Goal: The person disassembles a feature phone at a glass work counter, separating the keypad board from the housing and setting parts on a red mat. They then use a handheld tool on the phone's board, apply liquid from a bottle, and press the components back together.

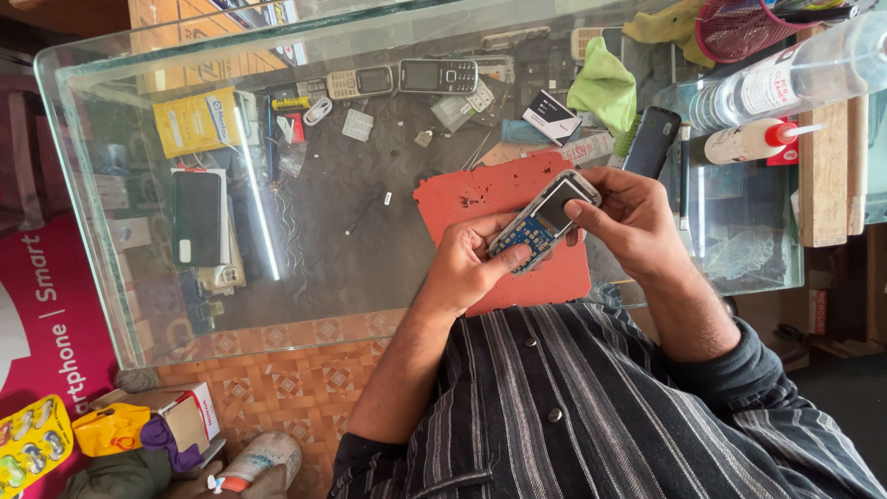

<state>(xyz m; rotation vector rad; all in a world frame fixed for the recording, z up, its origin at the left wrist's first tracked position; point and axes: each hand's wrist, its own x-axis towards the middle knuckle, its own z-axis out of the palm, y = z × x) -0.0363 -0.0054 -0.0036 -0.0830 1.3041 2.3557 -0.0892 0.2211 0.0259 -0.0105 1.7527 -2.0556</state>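
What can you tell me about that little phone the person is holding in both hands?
The small phone is a silver-edged handset with its keypad cover off, baring a blue circuit board below a dark, unlit screen. It lies tilted above the red mat. The left hand grips its lower end; the right hand pinches the screen end.

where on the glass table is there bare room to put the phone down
Free: the dark glass between the red mat and the black smartphone. Crowded: the far edge by the two keypad phones, and around the green cloth and bottles.
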